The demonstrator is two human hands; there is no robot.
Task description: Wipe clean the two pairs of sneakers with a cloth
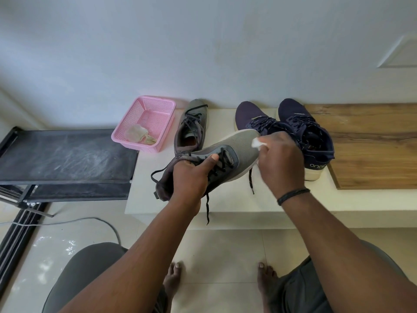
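My left hand grips a grey sneaker around its laced middle and holds it above the white ledge, toe pointing up and right. My right hand pinches a small white cloth against the toe of that shoe. The other grey sneaker stands on the ledge behind it. A pair of navy sneakers stands to the right, partly hidden by my right hand.
A pink perforated basket holding a crumpled beige rag sits at the ledge's left end. A black rack shelf lies to the left, a wooden panel to the right. A grey cable runs over the tiled floor.
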